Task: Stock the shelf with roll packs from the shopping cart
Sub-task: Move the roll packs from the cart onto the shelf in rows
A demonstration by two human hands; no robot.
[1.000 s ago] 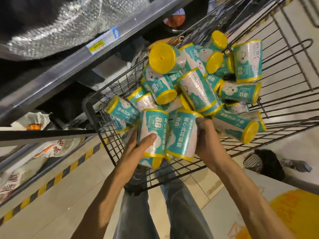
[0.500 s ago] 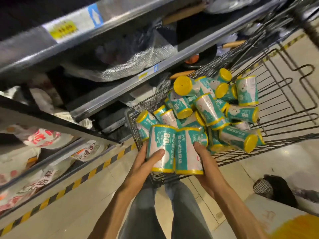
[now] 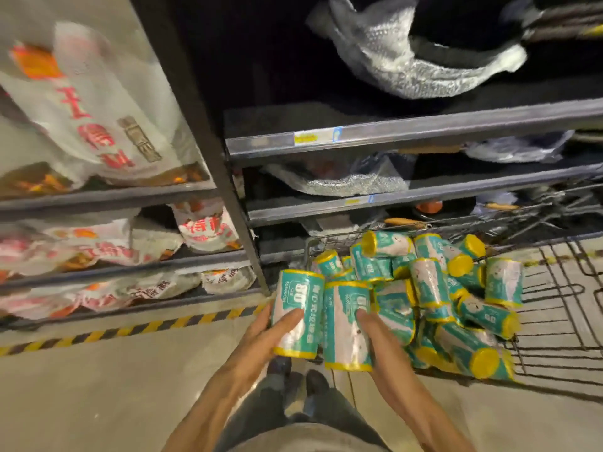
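Note:
Two teal-and-white roll packs with yellow ends stand side by side between my hands, lifted clear of the cart. My left hand (image 3: 266, 334) grips the left roll pack (image 3: 298, 311), thumb across its front. My right hand (image 3: 375, 334) grips the right roll pack (image 3: 344, 324) from its right side. Behind them the wire shopping cart (image 3: 561, 308) holds a heap of several more roll packs (image 3: 434, 282). The dark metal shelf (image 3: 391, 132) rises straight ahead, above the cart.
Bubble-wrapped dark items (image 3: 417, 60) lie on the right shelves. White bags with red print (image 3: 91, 125) fill the left bay, beyond a dark upright post (image 3: 208, 151). A yellow-black floor stripe (image 3: 130, 327) runs along the shelf base. My legs and shoes (image 3: 293, 380) are below.
Both hands have lifted the two roll packs out of the cart heap, up and to the left. My view has swung up from the cart to face the shelves.

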